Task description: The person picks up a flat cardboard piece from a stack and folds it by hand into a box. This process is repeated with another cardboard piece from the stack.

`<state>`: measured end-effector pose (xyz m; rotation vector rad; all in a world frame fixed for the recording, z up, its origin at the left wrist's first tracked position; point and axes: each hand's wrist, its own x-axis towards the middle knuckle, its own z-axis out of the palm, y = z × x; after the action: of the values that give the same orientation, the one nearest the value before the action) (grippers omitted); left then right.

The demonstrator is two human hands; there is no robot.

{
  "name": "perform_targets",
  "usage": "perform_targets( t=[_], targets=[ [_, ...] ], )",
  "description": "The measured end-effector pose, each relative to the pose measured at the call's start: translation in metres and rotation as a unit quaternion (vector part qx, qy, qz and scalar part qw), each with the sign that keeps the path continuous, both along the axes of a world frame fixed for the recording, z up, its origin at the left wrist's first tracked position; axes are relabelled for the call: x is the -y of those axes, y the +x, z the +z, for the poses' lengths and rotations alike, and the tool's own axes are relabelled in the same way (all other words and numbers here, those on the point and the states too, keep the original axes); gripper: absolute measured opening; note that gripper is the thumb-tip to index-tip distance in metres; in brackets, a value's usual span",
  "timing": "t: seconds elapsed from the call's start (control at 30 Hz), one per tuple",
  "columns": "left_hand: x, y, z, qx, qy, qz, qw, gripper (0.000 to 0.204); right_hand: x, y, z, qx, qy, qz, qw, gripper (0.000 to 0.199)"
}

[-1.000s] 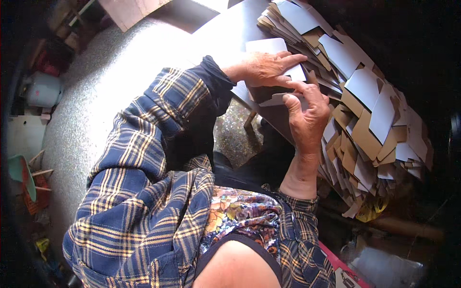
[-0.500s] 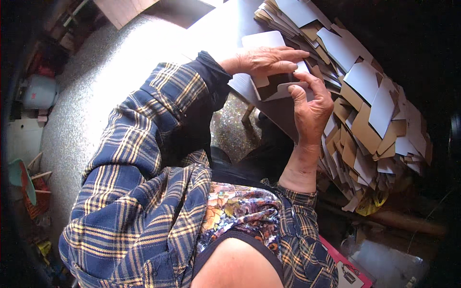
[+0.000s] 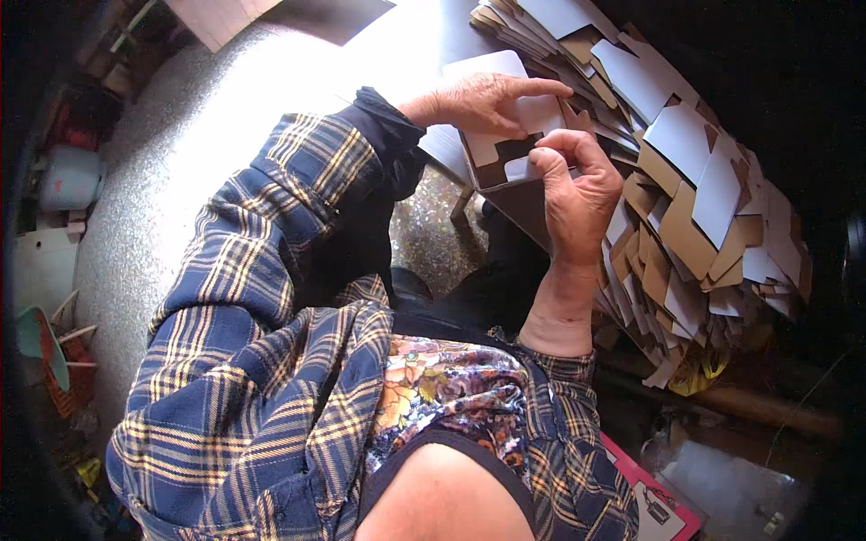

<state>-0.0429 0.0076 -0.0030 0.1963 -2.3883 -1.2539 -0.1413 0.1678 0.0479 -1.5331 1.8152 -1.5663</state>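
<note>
A flat die-cut carton blank [image 3: 505,135], white outside and brown inside, sits at the far centre. To its right spreads a fanned pile of like blanks [image 3: 695,207]. At the near right lies what may be a red-edged printed card [image 3: 658,505].

A heap of cardboard blanks [image 3: 686,207] crowds the right side, while the speckled floor [image 3: 180,180] lies open leftward.
</note>
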Motion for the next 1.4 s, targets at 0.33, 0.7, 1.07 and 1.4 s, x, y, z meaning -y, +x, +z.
perform_targets(
  t=[0.33, 0.7, 1.07, 1.4],
  targets=[
    [0.002, 0.028, 0.004, 0.001, -0.108, 0.074, 0.991, 0.061, -0.001, -0.018, -0.002, 0.019, 0.022, -0.069, 0.997, 0.016],
    [-0.026, 0.051, 0.02, -0.005, -0.187, 0.013, 0.982, 0.028, 0.003, -0.017, -0.001, 0.016, 0.028, -0.061, 0.998, 0.017],
    [-0.013, 0.045, 0.017, 0.023, -0.182, 0.046, 0.982, 0.043, -0.01, -0.019, 0.01, 0.014, 0.03, 0.055, 0.998, 0.011],
    [-0.01, 0.043, 0.006, 0.018, -0.241, 0.054, 0.969, 0.054, -0.016, -0.026, -0.022, 0.124, -0.157, 0.091, 0.976, 0.043]
  ],
)
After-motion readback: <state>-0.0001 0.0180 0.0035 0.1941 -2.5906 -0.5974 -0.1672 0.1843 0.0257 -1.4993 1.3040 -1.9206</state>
